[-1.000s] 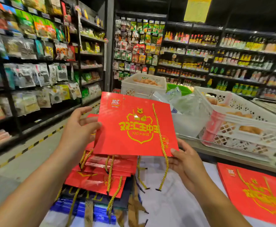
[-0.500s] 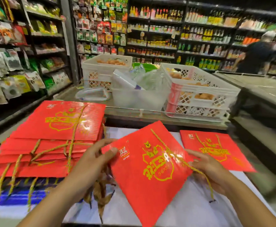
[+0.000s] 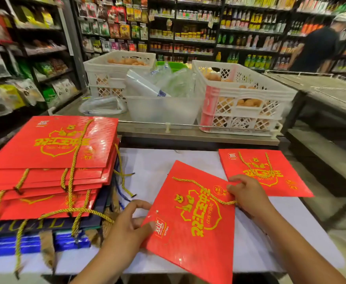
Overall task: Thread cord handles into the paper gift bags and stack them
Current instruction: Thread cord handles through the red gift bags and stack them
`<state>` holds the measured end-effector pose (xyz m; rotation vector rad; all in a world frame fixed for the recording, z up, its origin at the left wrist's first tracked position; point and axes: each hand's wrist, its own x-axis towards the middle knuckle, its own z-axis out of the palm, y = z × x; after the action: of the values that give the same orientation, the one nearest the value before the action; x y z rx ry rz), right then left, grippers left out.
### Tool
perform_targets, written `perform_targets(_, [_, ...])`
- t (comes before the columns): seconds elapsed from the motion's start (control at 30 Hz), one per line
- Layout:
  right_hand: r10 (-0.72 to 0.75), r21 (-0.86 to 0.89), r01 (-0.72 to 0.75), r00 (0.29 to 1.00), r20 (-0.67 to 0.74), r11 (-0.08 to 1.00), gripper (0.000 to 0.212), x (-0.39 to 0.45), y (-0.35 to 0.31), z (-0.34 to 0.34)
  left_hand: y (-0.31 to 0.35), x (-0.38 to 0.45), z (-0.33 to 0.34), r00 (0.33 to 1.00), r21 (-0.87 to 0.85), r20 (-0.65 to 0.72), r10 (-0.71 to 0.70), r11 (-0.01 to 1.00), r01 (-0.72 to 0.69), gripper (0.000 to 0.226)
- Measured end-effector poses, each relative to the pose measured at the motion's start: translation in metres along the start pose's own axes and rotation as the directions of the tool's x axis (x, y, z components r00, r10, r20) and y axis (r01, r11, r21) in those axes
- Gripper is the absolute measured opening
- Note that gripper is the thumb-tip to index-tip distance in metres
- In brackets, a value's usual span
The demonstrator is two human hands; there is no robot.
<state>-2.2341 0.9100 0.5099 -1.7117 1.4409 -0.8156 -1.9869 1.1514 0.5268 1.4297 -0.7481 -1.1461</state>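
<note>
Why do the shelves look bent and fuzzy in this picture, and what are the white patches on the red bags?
Head view: the wide-angle lens bows the dark store shelves at the edges; the person in dark clothing is motion-blurred; overhead light glares on the top glossy red paper bag of the stack; the held red bag looks sharp.

Single head-worn wide-angle view, facing forward and down, close over white table (image 3: 157, 167)

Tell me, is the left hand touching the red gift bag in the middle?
Touching. The head view shows the left hand gripping the corner of the red gift bag, thumb pressed on its printed face near the logo.
</note>
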Motion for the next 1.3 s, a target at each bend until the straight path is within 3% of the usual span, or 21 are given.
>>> perform_targets(0.1, [-0.113,-0.274,0.092,0.992,-0.064,0.957,0.023,-0.002,0.000,0.004,-0.008,-0.001,0.004,0.996,-0.053,-0.081,0.024,0.998,-0.028,0.034])
perform_targets(0.17, [-0.184,-0.304,0.151,0.979,-0.083,0.941,0.019,-0.007,-0.009,0.007,-0.011,-0.002,0.006,0.991,-0.014,-0.127,0.043,0.999,-0.045,0.024])
perform_targets(0.23, [-0.156,-0.095,0.151,0.987,-0.043,0.984,0.011,-0.013,-0.021,0.012,-0.012,-0.002,0.009,0.987,0.013,-0.153,0.045,0.999,-0.044,0.023])
perform_targets(0.33, [-0.035,0.272,0.011,0.996,0.083,0.962,0.012,-0.025,-0.035,0.025,-0.007,-0.001,0.013,0.991,0.021,-0.135,0.026,1.000,-0.023,0.021])
perform_targets(0.5, [0.020,0.478,-0.100,0.985,0.170,0.873,0.008,-0.038,-0.031,0.031,-0.014,0.008,0.009,0.995,0.228,-0.088,0.050,0.973,-0.029,0.024])
perform_targets(0.6, [-0.091,0.380,0.057,0.993,0.072,0.923,0.025,-0.049,-0.020,0.015,-0.009,0.008,0.004,0.999,0.344,-0.044,0.023,0.939,-0.007,0.026])
perform_targets(0.67, [-0.196,0.199,0.181,0.979,0.058,0.963,0.023,-0.063,-0.016,-0.002,-0.007,0.009,0.002,1.000,0.368,-0.005,0.009,0.930,-0.007,0.027])
perform_targets(0.77, [-0.224,-0.080,0.248,0.947,0.232,0.966,0.007,-0.088,-0.013,-0.033,-0.009,0.015,0.005,1.000,0.375,0.019,0.010,0.927,-0.016,0.024])
perform_targets(0.93, [-0.103,-0.402,0.350,0.847,0.522,0.846,0.035,-0.111,0.000,-0.072,-0.008,0.016,0.012,0.995,0.384,-0.032,0.095,0.920,-0.076,0.028])
perform_targets(1.07, [-0.096,-0.412,0.334,0.861,0.500,0.848,0.023,-0.115,0.013,-0.075,-0.014,0.019,0.015,0.983,0.329,-0.083,0.165,0.935,-0.129,0.028])
perform_targets(1.17, [-0.109,-0.395,0.304,0.889,0.444,0.867,0.018,-0.115,0.020,-0.075,-0.017,0.023,0.015,0.990,0.222,-0.053,0.127,0.968,-0.113,0.022])
perform_targets(1.3, [-0.144,-0.175,0.195,0.953,0.267,0.965,0.013,-0.116,0.019,-0.073,-0.017,0.027,0.014,0.996,0.103,-0.033,0.088,0.991,-0.085,0.020])
